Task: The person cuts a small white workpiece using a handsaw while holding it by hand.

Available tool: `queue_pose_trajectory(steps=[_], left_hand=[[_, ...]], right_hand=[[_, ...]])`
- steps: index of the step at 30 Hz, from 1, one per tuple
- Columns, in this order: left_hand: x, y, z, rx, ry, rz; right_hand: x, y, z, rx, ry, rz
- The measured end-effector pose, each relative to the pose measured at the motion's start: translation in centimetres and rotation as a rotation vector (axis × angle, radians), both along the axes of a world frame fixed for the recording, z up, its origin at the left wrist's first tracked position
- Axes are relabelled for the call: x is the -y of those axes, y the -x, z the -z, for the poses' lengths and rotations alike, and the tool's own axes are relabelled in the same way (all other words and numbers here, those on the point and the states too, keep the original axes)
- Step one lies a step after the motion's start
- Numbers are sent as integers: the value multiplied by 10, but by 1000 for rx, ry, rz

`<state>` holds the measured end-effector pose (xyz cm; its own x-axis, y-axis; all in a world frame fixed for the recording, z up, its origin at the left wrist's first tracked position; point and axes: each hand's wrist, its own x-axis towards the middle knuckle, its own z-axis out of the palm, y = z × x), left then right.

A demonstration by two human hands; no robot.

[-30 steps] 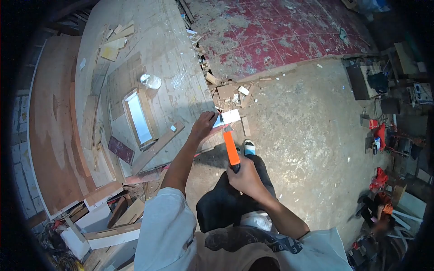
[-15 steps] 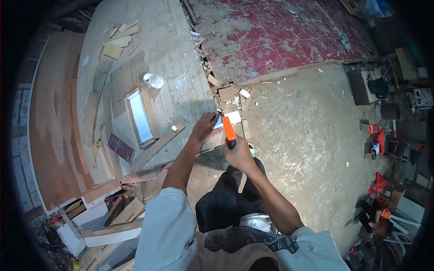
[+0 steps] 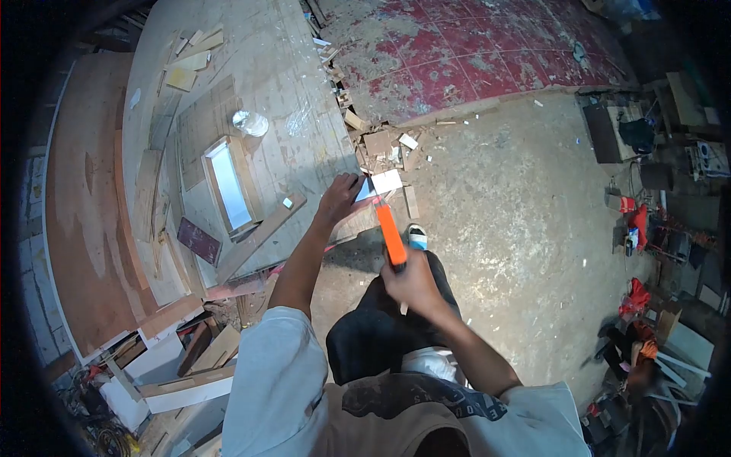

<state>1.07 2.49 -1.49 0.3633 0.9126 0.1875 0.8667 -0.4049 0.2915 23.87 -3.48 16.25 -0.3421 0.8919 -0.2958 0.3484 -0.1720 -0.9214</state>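
Observation:
My right hand [image 3: 413, 280] is wrapped around the black grip of an orange-handled hand saw [image 3: 391, 234]. The saw's thin grey end reaches the table's edge and the white-faced board [image 3: 366, 190] there. With its fingers curled down, my left hand [image 3: 341, 198] presses on that board at the edge of the wooden worktable [image 3: 301, 164]. Part of the board is hidden beneath the fingers. Just past the saw tip lies a white offcut [image 3: 387, 181] among wood scraps.
On the worktable are a clear plastic cup [image 3: 250, 123], a wooden frame with a pale blue-white panel [image 3: 231, 186], a loose plank [image 3: 263, 238] and a dark red block [image 3: 199, 241]. Wood scraps [image 3: 377, 143] litter the floor beside the table. My sandalled foot [image 3: 417, 236] stands close by.
My right hand has drawn the saw back toward my body, so more of its grey end shows. My left hand stays at the board while the view shifts slightly.

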Motion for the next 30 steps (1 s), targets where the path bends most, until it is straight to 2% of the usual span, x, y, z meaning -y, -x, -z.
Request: queue_pose_trajectory(steps=[2, 3, 5, 7, 11, 15, 16, 17, 22, 26, 30], left_hand=[[-3, 0, -6, 55, -25, 15], [-3, 0, -3, 52, -29, 10], [-2, 3, 3, 23, 7, 14], [1, -1, -2, 48, 20, 5], [-3, 3, 7, 74, 18, -8], [-9, 5, -1, 25, -16, 40], [-7, 4, 0, 34, 22, 28], [-4, 4, 0, 40, 62, 18], [-6, 3, -5, 37, 25, 40], [-6, 6, -3, -42, -26, 71], [-3, 5, 1, 49, 55, 10]], right_hand=[[-34, 18, 37, 24, 66, -14], [-47, 25, 38, 51, 134, -39], [-33, 21, 26, 10, 70, -46], [-9, 8, -9, -48, -39, -38], [-17, 16, 24, -8, -1, -89], [-17, 9, 0, 20, 96, -30], [-5, 2, -19, -69, -21, 6], [4, -3, -22, -65, 16, -9], [-17, 19, 16, -20, -1, 3], [0, 12, 4, -23, 30, 23], [-4, 11, 6, -39, 17, 9]])
